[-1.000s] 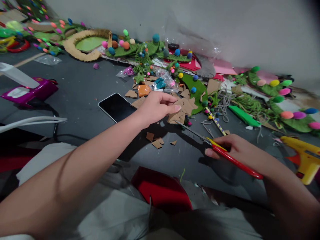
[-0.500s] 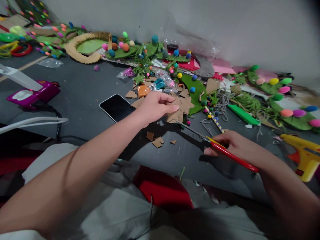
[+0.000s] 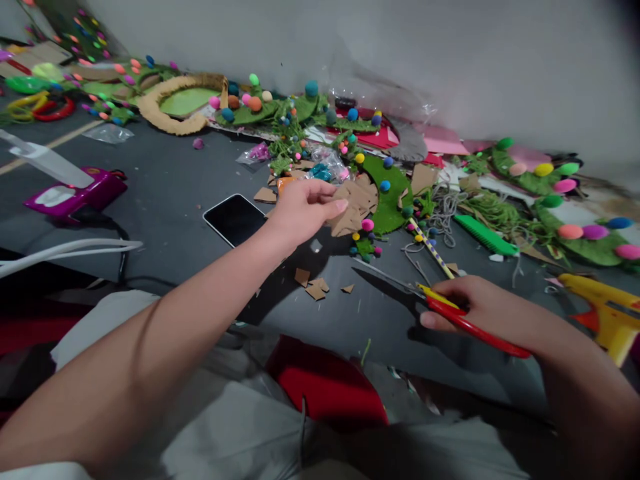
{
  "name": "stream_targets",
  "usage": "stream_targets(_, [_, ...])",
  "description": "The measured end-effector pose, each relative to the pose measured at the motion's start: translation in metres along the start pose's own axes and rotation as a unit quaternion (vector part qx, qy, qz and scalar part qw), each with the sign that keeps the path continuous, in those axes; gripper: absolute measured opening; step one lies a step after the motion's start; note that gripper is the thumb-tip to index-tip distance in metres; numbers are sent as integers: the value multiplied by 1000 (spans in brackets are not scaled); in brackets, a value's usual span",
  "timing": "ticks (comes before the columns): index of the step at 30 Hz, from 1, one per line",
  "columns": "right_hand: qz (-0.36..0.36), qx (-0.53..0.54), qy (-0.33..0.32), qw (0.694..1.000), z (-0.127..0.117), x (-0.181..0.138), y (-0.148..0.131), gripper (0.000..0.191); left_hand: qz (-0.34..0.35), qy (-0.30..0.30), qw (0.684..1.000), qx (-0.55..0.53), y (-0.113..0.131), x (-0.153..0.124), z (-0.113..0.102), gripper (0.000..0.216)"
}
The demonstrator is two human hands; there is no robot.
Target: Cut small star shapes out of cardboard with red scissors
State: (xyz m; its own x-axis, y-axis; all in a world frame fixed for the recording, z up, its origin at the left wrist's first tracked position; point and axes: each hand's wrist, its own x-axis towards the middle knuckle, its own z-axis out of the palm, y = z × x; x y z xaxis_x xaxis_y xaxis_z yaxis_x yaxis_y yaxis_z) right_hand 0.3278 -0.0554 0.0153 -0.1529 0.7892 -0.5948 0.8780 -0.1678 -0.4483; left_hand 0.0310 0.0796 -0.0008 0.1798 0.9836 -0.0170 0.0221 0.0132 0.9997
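Observation:
My left hand (image 3: 305, 212) pinches a brown cardboard cutout (image 3: 350, 217) between thumb and fingers, above the dark table. Its outline looks jagged, and it overlaps other cardboard pieces behind, so its full shape is hard to make out. Lower on the right, my right hand (image 3: 473, 305) grips red and yellow handled scissors (image 3: 445, 308). Their blades point left, below the cardboard and apart from it. Several small cardboard scraps (image 3: 316, 288) lie on the table under my left hand. A small pale bit (image 3: 316, 246) shows just below the cutout.
A phone (image 3: 235, 220) lies by my left forearm. Green felt pieces with coloured pompoms (image 3: 387, 193) line the back wall. At right are a green comb-like brush (image 3: 485, 235) and yellow glue gun (image 3: 607, 313); at left, a purple device (image 3: 77, 193).
The scissors have drawn away from the cardboard, down and to the right. My left hand has shifted slightly left with the cutout, whose angle has changed.

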Motion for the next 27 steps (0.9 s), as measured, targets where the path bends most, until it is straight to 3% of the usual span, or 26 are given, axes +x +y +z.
stream_targets(3, [-21,119,72,990,0,-2,2,57,-16,14,997,-68,7,0,-3,11])
stream_targets(6, [-43,241,193,950,5,4,-6,59,-63,-38,987,-145,11,-6,0,13])
stream_targets(11, [-107,383,312,863,19,25,-33,60,-104,-115,956,-250,10,-26,20,34])
stream_targets(20, [-162,495,357,775,35,32,-62,45,-108,-162,957,-213,2,-38,36,43])
stream_targets(27, [-176,516,353,761,36,33,-61,43,-139,-157,953,-220,3,-40,39,40])
